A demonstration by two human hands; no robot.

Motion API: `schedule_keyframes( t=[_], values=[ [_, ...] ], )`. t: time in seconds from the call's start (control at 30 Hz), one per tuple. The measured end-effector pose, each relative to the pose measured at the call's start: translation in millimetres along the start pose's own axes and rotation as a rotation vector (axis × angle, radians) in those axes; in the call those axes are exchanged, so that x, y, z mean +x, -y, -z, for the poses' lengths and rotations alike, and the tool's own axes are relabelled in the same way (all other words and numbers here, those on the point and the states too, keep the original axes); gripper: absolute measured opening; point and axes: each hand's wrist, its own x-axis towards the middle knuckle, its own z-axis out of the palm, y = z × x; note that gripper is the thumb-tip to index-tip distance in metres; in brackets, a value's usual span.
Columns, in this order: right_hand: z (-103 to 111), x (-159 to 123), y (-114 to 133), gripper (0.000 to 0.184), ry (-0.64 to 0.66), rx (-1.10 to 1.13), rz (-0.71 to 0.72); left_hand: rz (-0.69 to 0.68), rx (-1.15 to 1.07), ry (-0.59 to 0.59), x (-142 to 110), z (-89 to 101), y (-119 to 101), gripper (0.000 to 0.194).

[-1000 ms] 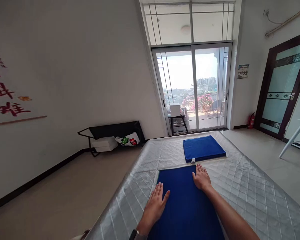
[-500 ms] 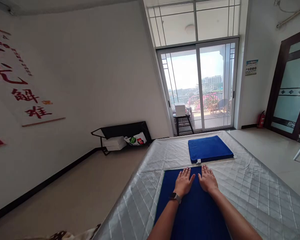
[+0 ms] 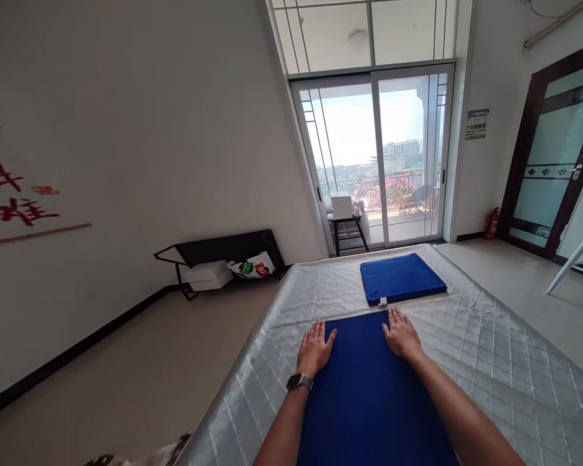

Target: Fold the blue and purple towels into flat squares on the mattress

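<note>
A long dark-blue cloth (image 3: pixel 369 388) lies flat on a silver-grey quilted surface (image 3: pixel 490 349). Flat on the cloth's far left corner rests my left hand (image 3: pixel 315 349), fingers stretched forward and thumb out, a watch (image 3: pixel 300 381) on its wrist. My right hand (image 3: pixel 401 332) lies flat at the far right corner of the same cloth, fingers extended. Neither hand grasps anything. Just beyond them sits a folded blue cloth (image 3: pixel 402 278) with a small white tag (image 3: pixel 383 301) at its near edge. The near end of the long cloth runs out of view.
Along the left wall stands a black-framed rack (image 3: pixel 223 249) holding white boxes (image 3: pixel 208 275) and a printed bag (image 3: pixel 255 265). A dark stool (image 3: pixel 348 230) is by the sliding glass door (image 3: pixel 381 155). At right are a fire extinguisher (image 3: pixel 491 224) and white furniture legs (image 3: pixel 571 259).
My left hand has slid left across the cloth to its left edge, so the hands are wider apart. My right hand stays near the right corner. The view has turned slightly right.
</note>
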Motion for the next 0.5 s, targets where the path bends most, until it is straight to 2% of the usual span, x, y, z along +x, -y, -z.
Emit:
schedule_keyframes(
  t=[0.5],
  values=[
    [13, -6, 5, 0.068, 0.027, -0.030, -0.010, 0.022, -0.031, 0.006, 4, 3.1, -3, 0.074]
  ],
)
